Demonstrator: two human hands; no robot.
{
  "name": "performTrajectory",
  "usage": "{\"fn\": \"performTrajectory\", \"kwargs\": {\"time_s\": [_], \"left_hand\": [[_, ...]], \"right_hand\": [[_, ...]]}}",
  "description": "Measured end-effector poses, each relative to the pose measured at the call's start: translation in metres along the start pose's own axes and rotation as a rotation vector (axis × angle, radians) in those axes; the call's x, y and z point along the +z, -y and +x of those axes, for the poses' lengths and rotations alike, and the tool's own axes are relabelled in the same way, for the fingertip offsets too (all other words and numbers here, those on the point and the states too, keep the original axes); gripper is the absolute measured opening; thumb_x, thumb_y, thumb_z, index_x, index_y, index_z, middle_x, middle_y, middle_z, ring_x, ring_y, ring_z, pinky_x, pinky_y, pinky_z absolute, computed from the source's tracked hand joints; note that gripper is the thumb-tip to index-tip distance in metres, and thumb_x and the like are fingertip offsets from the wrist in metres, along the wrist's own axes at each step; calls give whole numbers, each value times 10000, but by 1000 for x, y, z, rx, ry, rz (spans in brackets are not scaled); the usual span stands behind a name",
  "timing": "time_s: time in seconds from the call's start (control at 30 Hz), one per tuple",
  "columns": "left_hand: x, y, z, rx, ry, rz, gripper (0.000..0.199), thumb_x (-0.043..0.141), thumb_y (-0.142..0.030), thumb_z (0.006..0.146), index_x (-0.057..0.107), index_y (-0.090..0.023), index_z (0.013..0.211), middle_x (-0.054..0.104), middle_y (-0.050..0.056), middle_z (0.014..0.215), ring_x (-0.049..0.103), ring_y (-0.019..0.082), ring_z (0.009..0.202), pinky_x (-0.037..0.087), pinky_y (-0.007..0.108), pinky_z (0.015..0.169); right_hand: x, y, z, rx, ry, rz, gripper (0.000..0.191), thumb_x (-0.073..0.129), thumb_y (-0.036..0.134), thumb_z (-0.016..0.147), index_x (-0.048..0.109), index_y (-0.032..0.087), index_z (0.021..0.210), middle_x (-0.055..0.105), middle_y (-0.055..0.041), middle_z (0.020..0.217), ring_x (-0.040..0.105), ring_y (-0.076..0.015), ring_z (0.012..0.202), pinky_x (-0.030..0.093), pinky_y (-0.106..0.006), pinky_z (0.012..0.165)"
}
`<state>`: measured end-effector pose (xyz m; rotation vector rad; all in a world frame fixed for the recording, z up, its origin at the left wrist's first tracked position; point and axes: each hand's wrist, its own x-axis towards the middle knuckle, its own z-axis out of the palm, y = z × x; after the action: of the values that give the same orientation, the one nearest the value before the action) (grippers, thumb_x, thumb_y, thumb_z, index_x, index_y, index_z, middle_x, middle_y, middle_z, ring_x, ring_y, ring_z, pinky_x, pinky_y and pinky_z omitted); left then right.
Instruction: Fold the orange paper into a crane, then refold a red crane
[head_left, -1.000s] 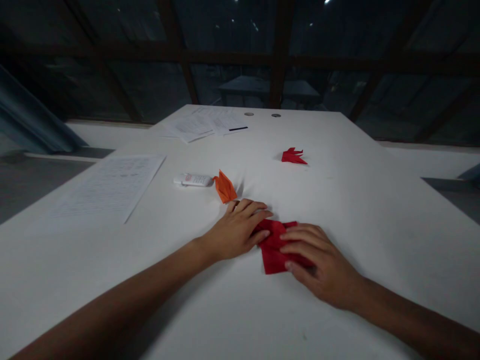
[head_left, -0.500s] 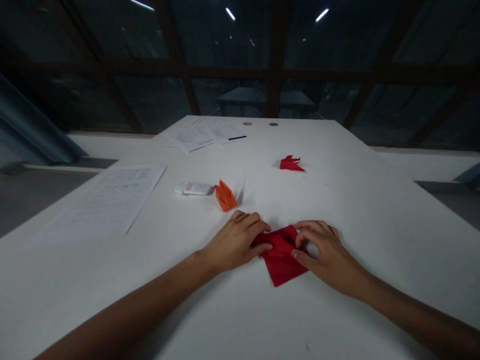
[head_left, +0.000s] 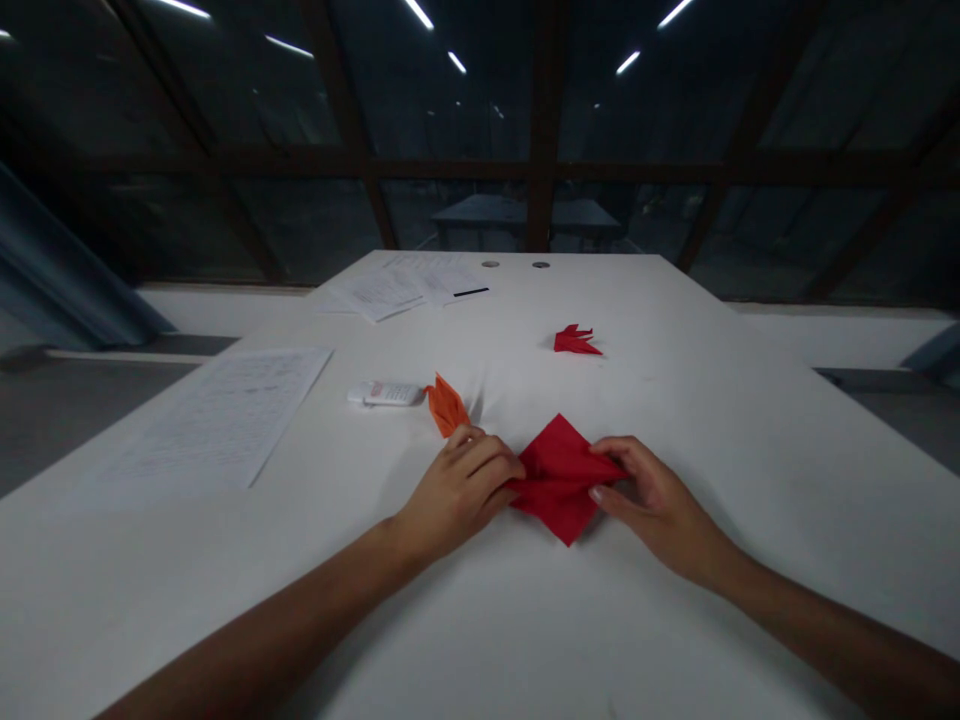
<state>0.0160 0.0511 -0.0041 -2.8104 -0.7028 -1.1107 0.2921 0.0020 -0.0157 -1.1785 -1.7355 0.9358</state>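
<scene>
A red sheet of origami paper (head_left: 561,465), creased across its middle, is spread in a diamond shape between my hands. My left hand (head_left: 469,485) pinches its left corner, with the fingertips curled over it. At the opposite corner my right hand (head_left: 649,500) grips the paper between thumb and fingers. Just beyond my left hand's knuckles stands an orange folded paper crane (head_left: 448,405). Farther back on the table lies a red folded paper figure (head_left: 576,340) with several pointed tips.
A white eraser-like block (head_left: 385,394) with print lies left of the orange crane. Written sheets (head_left: 217,420) cover part of the table's left side. More papers (head_left: 386,290) and a dark pen (head_left: 471,292) lie at the back, near two round table inserts (head_left: 541,265).
The red paper has been opened and pulled wider, from a partly folded shape to a diamond. My hands now hold its opposite corners. The view has tilted up slightly.
</scene>
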Motion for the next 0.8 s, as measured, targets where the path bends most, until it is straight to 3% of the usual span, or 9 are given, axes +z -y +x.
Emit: {"fn": "performTrajectory", "kwargs": {"time_s": [0.1,0.2,0.33,0.47,0.63,0.73,0.8], "left_hand": [[-2,0,1,81,-27,61,105,573,-105,976,574,-202,1016,682,22,907,612,162,831,469,362,877],[-1,0,0,85,3,83,127,586,-106,965,569,-205,1043,692,38,962,639,174,877,475,374,894],[3,0,-3,-61,71,36,336,618,-73,890,533,-192,1192,686,79,1100,633,224,1023,468,409,947],[-1,1,-1,-177,233,-28,463,651,-66,814,562,-210,1246,650,97,1225,571,269,1131,413,457,1011],[-21,6,9,-177,503,-269,635,682,-74,649,598,-257,1251,585,86,1354,474,326,1249,370,494,1049],[-30,6,13,-149,549,-371,715,704,-108,626,562,-255,1311,574,91,1366,467,327,1254,349,495,1075],[-31,3,14,-138,543,-384,629,718,-151,682,570,-248,1286,604,86,1319,496,306,1218,346,472,1070]], "right_hand": [[1,4,-2,-45,-57,-62,186,641,195,926,626,275,1093,688,-14,1021,666,-188,919,545,-331,812],[0,10,-3,-264,-113,-220,127,651,119,906,649,246,918,656,-4,864,632,-161,774,523,-296,693],[-4,13,-6,-739,-204,-539,182,641,22,891,663,202,880,678,-40,853,612,-184,808,523,-382,772],[-2,12,-11,-1022,-48,-841,131,701,34,862,690,163,875,749,-77,961,642,-226,916,505,-469,910],[7,10,-13,-995,191,-883,105,650,93,915,685,184,877,748,-63,995,647,-205,922,510,-424,956],[6,11,-13,-901,301,-821,122,631,95,879,687,189,933,745,-82,1029,645,-231,963,518,-442,950],[3,14,-15,-830,387,-747,171,639,122,812,681,185,964,742,-103,1073,645,-264,1019,509,-478,986]]}}
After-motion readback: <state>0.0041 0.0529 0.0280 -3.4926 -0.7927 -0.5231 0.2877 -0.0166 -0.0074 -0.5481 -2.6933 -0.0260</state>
